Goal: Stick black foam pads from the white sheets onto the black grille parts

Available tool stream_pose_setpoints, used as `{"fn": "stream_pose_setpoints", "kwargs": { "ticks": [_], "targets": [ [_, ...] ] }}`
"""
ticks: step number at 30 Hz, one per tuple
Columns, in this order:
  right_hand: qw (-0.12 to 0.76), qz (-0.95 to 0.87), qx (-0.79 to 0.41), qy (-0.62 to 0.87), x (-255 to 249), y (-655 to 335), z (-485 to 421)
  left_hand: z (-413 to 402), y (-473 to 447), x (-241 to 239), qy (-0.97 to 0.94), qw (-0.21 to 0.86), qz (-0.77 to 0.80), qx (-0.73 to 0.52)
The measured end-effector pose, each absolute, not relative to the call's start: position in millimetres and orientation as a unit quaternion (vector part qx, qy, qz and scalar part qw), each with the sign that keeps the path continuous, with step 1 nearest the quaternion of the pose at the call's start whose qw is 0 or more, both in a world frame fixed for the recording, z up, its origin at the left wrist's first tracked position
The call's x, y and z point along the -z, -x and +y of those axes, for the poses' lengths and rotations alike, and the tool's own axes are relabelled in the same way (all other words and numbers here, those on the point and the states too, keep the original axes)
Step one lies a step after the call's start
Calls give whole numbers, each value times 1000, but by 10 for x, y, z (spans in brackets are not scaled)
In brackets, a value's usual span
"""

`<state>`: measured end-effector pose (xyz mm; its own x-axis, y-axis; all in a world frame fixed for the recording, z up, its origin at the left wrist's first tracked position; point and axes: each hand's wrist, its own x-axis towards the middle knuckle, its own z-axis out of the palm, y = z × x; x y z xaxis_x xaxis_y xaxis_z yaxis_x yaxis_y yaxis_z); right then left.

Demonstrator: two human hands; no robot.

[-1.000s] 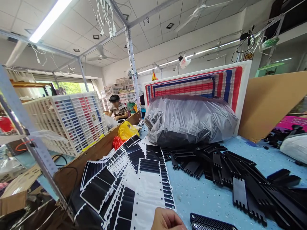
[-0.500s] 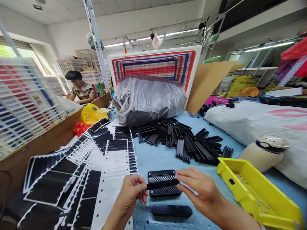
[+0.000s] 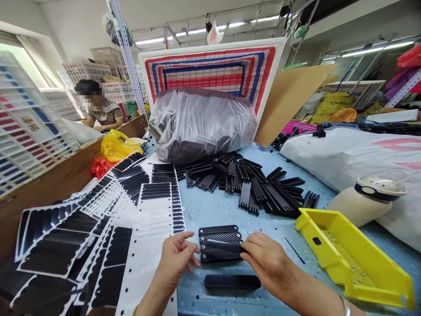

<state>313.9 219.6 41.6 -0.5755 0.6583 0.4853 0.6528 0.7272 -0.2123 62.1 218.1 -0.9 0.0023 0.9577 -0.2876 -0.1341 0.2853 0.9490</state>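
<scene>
My right hand pinches the right end of a slim black strip. The strip lies over a black part with mesh-patterned bars and small round screw heads at their ends. Left of that part is my left hand, its fingers apart and nothing held in them. A smooth black bar with rounded ends rests on the blue table just in front of the mesh part, between my forearms.
Sheets of black stickers spread over the left side. Slotted black pieces are heaped ahead, below a filled plastic bag. On the right are a yellow bin with small metal pieces, a bottle and a thin black sliver.
My left hand has let go of the black strip's left end and opened. My right hand has closed on the right end. The thin sliver on the table now shows.
</scene>
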Motion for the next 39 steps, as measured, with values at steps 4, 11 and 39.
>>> {"fn": "stream_pose_setpoints", "kwargs": {
  "ticks": [4, 11, 39],
  "targets": [
    [268, -853, -122, 432, -365, -3410, 2247, 2079, -585, 175, -530, 473, 583, -394],
    [213, -818, -225, 485, -134, -3409, 2271, 2139, -688, 270, -662, 350, 600, -282],
    [203, -914, -36, 350, -38, -3142, 2307, 2187, -669, 253, -537, 538, 548, -348]
  ]
}}
